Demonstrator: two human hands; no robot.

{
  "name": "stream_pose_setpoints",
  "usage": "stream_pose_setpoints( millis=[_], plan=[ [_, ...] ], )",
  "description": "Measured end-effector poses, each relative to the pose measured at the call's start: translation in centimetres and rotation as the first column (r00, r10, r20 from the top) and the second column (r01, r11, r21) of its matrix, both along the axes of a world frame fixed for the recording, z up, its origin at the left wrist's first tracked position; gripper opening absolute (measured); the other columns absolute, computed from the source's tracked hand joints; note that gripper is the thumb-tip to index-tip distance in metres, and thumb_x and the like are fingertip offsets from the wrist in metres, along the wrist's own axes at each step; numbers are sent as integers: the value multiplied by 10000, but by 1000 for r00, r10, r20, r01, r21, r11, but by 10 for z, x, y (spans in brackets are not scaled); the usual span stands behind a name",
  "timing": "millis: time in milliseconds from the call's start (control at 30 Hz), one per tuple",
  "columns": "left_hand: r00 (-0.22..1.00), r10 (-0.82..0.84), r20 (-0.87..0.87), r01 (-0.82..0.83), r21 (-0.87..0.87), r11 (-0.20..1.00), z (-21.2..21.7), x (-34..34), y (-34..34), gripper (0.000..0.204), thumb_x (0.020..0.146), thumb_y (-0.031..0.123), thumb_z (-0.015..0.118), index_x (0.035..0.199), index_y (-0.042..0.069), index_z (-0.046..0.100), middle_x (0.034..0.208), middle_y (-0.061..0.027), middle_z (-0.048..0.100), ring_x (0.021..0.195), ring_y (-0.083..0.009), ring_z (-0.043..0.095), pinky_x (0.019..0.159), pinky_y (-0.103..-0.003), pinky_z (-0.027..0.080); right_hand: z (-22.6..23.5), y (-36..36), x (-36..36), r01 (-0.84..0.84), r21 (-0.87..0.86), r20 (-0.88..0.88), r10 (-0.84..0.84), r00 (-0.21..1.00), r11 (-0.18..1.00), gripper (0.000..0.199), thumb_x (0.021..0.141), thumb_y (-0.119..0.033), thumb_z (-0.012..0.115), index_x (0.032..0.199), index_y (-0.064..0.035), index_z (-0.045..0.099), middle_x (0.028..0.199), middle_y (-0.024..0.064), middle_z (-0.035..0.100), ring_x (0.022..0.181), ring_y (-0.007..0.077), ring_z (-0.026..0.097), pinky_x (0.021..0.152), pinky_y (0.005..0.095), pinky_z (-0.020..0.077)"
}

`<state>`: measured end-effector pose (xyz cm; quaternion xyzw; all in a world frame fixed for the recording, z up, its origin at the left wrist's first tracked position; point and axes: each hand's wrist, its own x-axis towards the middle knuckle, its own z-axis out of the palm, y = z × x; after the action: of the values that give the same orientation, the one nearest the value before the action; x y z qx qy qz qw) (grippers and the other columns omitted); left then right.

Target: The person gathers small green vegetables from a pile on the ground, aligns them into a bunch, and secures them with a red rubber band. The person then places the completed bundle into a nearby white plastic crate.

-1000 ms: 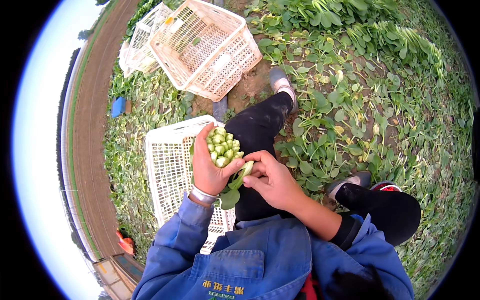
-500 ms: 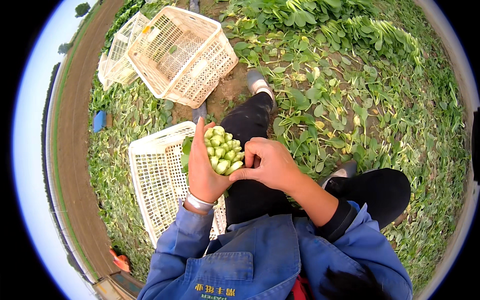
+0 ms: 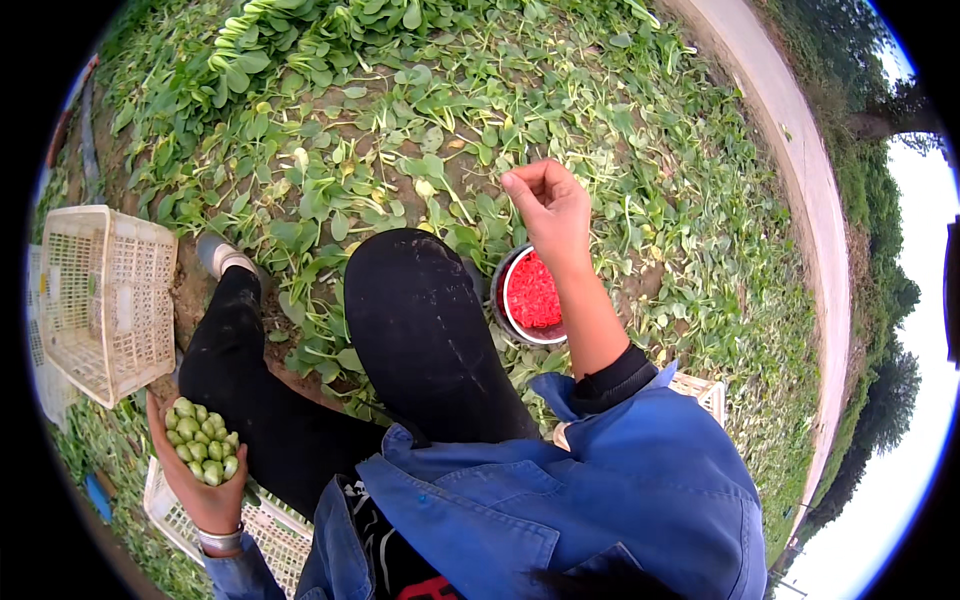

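Note:
My left hand (image 3: 200, 470), at the lower left, is wrapped round a bunch of bok choy (image 3: 203, 440), its pale green stem ends packed together and facing up. The leaves are mostly hidden by the hand. Raised to the right of my bent knee, my right hand (image 3: 555, 210) has its fingers curled in and the thumb brought close to them. Whatever may be between those fingertips is too small or hidden to make out. Just below that hand stands a round bucket (image 3: 520, 338) with a white rim, filled with small bright red pieces (image 3: 532, 290), partly covered by my forearm.
A cream plastic crate (image 3: 145, 290) stands at the left, another crate (image 3: 275, 535) below my left hand. Part of a third crate (image 3: 712, 396) shows beyond my right sleeve. Cut bok choy (image 3: 290, 50) lies in rows ahead. Loose leaves cover the ground; a pale path (image 3: 800, 160) runs at the right.
My view has swung to the right, bringing in the bucket. My right hand has left the bok choy and moved right, above the bucket. The left hand keeps hold of the bunch.

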<state>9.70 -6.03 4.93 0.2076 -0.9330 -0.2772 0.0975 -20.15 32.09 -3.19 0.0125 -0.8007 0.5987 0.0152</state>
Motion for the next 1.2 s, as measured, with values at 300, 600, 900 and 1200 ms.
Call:
stream_pose_setpoints(
  millis=[300,600,900,1200],
  plan=[
    [994,108,-3,-107,87,990,-8,-17,20,1200,642,-38,795,1648,72,148,1477,-193,495,1344,-326,506,1175,-426,379,-295,177,117,-78,834,242,-234,942,547,126,816,-171,768,940,-149,757,937,98,749,933,329,724,826,442,576],
    [998,42,-42,-40,46,998,-7,-32,32,1211,632,-28,802,1649,72,153,1428,-180,524,1265,-305,549,1118,-401,431,-283,194,110,65,817,174,-352,919,573,218,792,-148,766,1008,-117,777,845,110,752,805,308,729,769,437,582],
    [996,-15,-93,19,39,999,-5,-25,25,1230,593,-10,861,1629,41,200,1368,-172,594,1201,-323,605,1066,-407,473,-141,90,38,70,67,236,-84,968,995,135,1005,-58,622,1090,-16,718,972,44,710,774,76,633,706,259,538],
    [874,-340,-347,336,-74,939,-10,-31,3,1205,595,136,883,1586,-59,225,1475,-179,525,1190,-351,588,1044,-410,472,64,-277,85,-762,-133,-224,729,646,634,181,954,-5,677,1122,-21,745,967,50,669,845,123,655,748,259,522]
  ],
)
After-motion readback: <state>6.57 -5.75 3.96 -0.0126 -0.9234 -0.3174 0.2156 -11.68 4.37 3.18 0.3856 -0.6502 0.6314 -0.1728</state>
